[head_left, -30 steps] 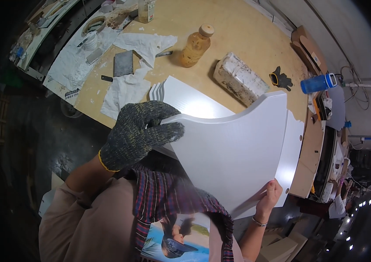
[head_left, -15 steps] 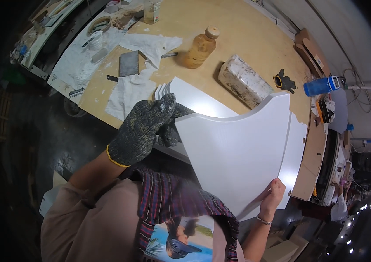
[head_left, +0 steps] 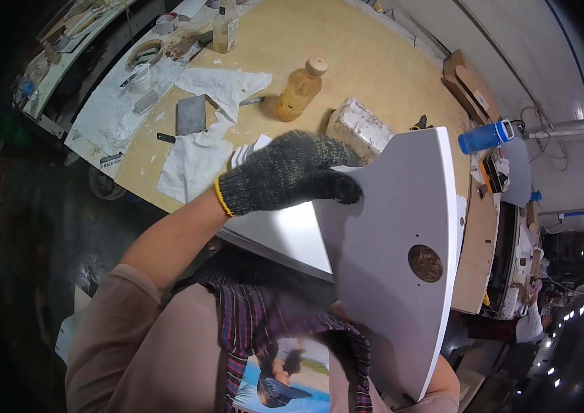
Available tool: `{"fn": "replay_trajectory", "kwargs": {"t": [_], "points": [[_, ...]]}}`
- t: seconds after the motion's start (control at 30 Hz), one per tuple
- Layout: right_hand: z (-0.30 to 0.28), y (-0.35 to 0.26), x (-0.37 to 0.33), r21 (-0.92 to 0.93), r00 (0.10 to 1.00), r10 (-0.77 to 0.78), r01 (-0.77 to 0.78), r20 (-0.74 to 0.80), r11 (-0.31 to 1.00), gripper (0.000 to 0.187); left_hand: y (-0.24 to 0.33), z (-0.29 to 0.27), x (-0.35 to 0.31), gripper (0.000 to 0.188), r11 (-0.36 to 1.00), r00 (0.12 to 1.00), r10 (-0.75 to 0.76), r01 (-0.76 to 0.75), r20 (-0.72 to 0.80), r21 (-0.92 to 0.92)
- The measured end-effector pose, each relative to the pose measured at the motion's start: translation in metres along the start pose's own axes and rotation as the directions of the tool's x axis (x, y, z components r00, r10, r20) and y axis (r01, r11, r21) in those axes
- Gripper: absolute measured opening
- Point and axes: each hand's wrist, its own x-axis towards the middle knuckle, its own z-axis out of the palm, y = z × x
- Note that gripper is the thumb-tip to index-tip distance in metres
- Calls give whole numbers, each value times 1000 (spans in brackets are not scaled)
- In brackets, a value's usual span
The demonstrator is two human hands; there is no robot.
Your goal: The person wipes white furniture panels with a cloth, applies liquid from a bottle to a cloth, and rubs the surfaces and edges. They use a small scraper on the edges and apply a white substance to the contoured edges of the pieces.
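Observation:
A white panel (head_left: 388,206) with a curved notch stands tilted up in front of me. A round brown recess (head_left: 425,263) and several small holes show on its shaded face. My left hand (head_left: 295,172), in a dark knit glove with a yellow cuff, is closed on the panel at its notched upper corner, thumb on the near face. Behind the panel's lower part, my bare right hand (head_left: 338,310) is mostly hidden; a bit of it shows at the lower left edge, holding there. More white panels (head_left: 285,237) lie stacked beneath on the table.
On the wooden table (head_left: 368,51) stand an amber bottle (head_left: 299,93), a glass bottle (head_left: 224,31) and a stained white block (head_left: 361,127). A grey sanding block (head_left: 191,115) and white cloths (head_left: 196,155) lie left. A blue bottle (head_left: 482,139) rests at the right edge.
The panel has been turned over, so its face with the recess shows. My left hand has moved right onto its notched corner. My right hand has gone behind it.

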Motion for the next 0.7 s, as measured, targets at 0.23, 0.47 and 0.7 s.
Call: {"fn": "replay_trajectory", "kwargs": {"t": [0.23,0.47,0.7], "points": [[61,-21,-23,-715,588,-468,-297,-659,633,52,-33,28,-35,15,995,996,-80,77,-41,-61],[58,-25,-37,-839,490,-696,-437,-524,325,50,-30,26,-54,19,960,994,-103,93,24,266],[37,-13,-10,-957,452,-880,-290,-148,12,47,-58,13,-69,29,947,985,107,-143,138,288]]}}
